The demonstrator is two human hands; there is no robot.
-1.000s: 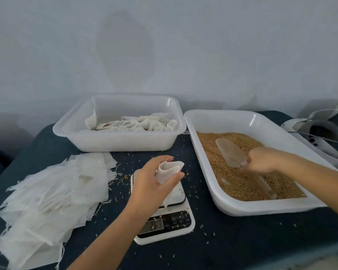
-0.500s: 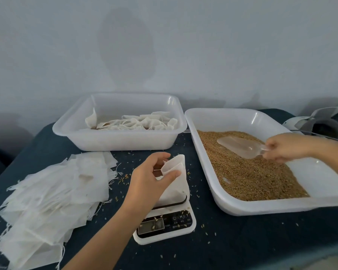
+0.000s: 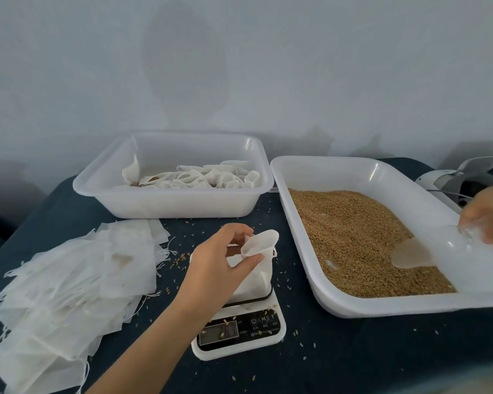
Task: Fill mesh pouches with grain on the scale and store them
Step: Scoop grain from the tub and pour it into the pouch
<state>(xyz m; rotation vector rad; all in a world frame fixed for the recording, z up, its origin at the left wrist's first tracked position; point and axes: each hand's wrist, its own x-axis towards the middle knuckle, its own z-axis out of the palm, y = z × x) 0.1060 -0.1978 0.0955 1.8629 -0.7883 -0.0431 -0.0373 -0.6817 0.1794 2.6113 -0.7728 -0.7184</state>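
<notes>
A white mesh pouch [image 3: 259,260] stands on the white kitchen scale [image 3: 239,331] with its mouth held open. My left hand [image 3: 219,265] pinches the pouch's rim between thumb and fingers. At the right, my right hand [image 3: 487,217] grips the handle of a clear plastic scoop [image 3: 419,253]. The scoop's lip lies low on the brown grain [image 3: 353,237] inside the big white tray [image 3: 325,172], by the tray's bare right part.
A white tub [image 3: 168,206] at the back holds several filled pouches. A pile of flat empty pouches [image 3: 69,285] covers the dark cloth at the left. Loose grains lie scattered around the scale. A white and grey device [image 3: 461,180] sits at the far right.
My right hand drew back to the right and lowered the scoop onto the grain at the tray's right side. My left hand set the pouch on the scale and opened its mouth wider.
</notes>
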